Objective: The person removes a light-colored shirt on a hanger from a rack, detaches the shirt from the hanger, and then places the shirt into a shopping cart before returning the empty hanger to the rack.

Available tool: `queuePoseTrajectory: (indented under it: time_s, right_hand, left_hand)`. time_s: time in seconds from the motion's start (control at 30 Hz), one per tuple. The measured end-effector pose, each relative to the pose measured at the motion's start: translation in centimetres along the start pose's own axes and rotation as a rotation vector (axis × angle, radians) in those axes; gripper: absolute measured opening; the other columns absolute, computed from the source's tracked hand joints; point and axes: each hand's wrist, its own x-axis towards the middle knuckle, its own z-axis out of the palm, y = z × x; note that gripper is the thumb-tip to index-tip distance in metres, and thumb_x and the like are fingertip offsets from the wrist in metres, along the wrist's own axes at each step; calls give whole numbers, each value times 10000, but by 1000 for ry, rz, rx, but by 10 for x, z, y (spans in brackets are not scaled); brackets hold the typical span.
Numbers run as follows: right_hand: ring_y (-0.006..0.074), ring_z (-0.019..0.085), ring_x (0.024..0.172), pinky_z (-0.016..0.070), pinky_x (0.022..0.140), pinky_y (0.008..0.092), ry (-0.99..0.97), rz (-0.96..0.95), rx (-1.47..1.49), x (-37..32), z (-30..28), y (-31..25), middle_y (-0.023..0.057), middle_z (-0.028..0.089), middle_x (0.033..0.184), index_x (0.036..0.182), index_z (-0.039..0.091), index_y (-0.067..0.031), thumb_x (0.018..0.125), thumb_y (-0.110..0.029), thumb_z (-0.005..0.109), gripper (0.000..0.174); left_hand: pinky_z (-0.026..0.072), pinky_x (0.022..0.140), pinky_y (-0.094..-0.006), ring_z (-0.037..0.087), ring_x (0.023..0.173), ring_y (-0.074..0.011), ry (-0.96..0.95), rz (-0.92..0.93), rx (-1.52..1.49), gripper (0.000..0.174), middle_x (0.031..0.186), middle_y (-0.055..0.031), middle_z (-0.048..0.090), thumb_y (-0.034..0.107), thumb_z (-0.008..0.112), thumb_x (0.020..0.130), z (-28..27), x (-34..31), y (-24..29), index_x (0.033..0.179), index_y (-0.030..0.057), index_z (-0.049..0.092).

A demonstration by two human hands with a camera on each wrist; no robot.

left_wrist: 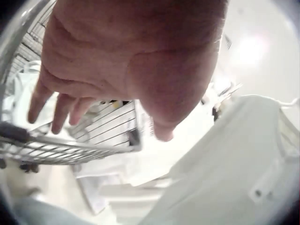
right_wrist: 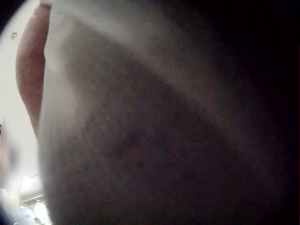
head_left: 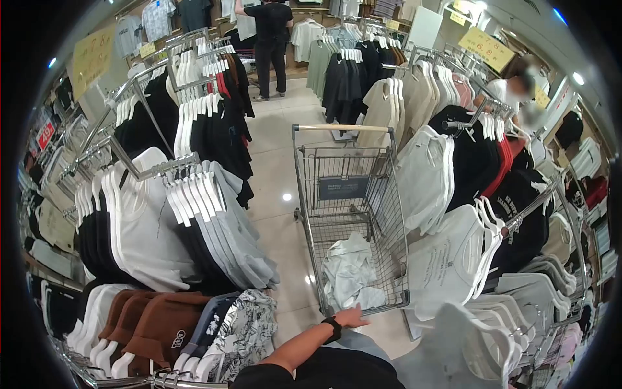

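My left hand reaches over the near edge of the shopping cart, its fingers loosely stretched out and holding nothing. In the left wrist view the palm fills the top, with fingertips hanging over the wire basket. A crumpled pale garment lies in the cart, just beyond that hand. A light grey garment is at the lower right of the head view. Only a strip of my right hand shows in its wrist view, behind pale cloth that covers the lens; I cannot tell what its fingers hold.
Racks of hanging shirts crowd both sides, with grey shirts and brown shirts at left, white shirts at right. A tiled aisle runs ahead. A person in black stands far back; another person is at right.
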Motion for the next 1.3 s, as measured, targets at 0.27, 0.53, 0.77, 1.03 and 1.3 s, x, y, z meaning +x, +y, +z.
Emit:
queuePoseTrajectory:
  time_s: [0.27,0.53,0.77,1.03,1.3]
  right_hand:
    - [192,592,1031,484,864,352,-480,158,192,148,-27,16,100,653,1177,1347,536,51,832,-4,621,525]
    - [104,583,845,476,799,275,-690,-162,231,313,-4,-29,24,674,923,1121,662,31,878,-105,695,280]
    - [85,579,816,477,765,272,-687,-291,345,428,56,13,14,689,857,1059,705,30,882,-149,728,253]
    - [239,618,683,485,685,342,-642,-397,219,500,118,51,170,663,771,975,704,14,835,-270,725,317]
    - [362,646,736,480,666,409,-356,-444,126,539,162,39,170,682,792,938,725,-46,764,-220,770,251]
  left_hand:
    - [382,1084,-357,480,1308,-226,630,936,-900,643,1429,-156,493,362,669,962,-168,-92,159,1452,24,427]
    - [460,971,-300,581,1092,-118,696,244,-1153,466,1208,-50,647,367,611,1010,-179,-131,107,1300,4,578]
    - [374,1132,-400,550,1295,-284,644,147,-1639,978,1425,-159,553,755,174,972,-172,-151,121,1421,-60,475]
    - [456,996,-346,643,1104,-199,962,-114,-1595,549,1182,-93,695,459,402,1056,-152,-126,90,1214,-12,636]
    - [461,797,-284,567,843,-104,825,-152,-752,389,893,-4,668,339,568,1015,-208,-143,133,991,-31,684]
